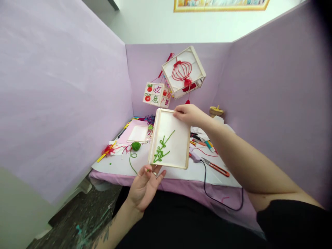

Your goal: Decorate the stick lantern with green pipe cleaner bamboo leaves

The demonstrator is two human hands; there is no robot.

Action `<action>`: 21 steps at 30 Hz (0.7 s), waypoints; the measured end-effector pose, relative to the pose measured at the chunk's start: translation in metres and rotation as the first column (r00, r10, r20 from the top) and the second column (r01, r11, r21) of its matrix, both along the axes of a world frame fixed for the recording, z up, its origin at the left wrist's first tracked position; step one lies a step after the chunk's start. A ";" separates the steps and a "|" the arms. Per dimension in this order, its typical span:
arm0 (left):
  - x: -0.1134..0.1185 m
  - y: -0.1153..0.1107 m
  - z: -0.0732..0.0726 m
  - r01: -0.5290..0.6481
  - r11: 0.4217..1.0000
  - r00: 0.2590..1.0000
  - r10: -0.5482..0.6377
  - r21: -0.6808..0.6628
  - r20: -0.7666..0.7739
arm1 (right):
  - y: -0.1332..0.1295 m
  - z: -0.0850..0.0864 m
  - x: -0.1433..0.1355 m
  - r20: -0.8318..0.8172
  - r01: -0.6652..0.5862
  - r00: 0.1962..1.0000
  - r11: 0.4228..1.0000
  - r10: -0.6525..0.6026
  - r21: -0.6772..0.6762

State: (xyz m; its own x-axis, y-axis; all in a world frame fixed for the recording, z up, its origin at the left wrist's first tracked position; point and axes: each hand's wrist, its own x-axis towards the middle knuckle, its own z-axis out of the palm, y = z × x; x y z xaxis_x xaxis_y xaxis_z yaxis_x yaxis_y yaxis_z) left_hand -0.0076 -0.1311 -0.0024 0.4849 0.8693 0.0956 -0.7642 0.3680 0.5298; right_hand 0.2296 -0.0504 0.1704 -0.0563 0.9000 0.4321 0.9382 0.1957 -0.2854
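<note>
A white panel [176, 141] in a thin wooden frame is held up and tilted over the table. Green yarn [160, 148] forms a leafy branch on its lower left part. My right hand [189, 114] grips the panel's top right edge, fingers closed on the frame. Below the bottom edge is my left hand [146, 185], palm up, with thumb and index finger pinched on a small dark green bit, seemingly the yarn's end. Its other fingers reach toward the frame's lower edge. A green yarn ball [135, 146] lies left of the panel, with a loose strand trailing toward my left hand.
Two decorated lanterns hang behind, a large one [184, 72] and a small one [157, 94]. On the table [116, 168] are a white panel on pink paper [138, 134], red yarn [107, 149], scissors [216, 167] and a lilac glue gun [194, 155] with a dark cable. Purple partitions stand around.
</note>
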 end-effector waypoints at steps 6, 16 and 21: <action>-0.012 0.054 0.002 -0.087 0.985 0.944 0.033 -0.150 -0.328 | 0.002 -0.009 0.017 -0.034 0.065 0.997 0.998 -0.065 -0.001; -0.003 0.085 0.029 -0.126 0.976 0.918 0.047 -0.176 -0.394 | -0.005 -0.007 0.028 -0.031 0.185 0.982 0.982 -0.184 0.029; 0.001 0.013 -0.016 0.114 0.979 0.945 -0.158 -0.166 -0.287 | -0.008 -0.014 0.021 -0.158 0.116 0.980 0.993 -0.120 -0.037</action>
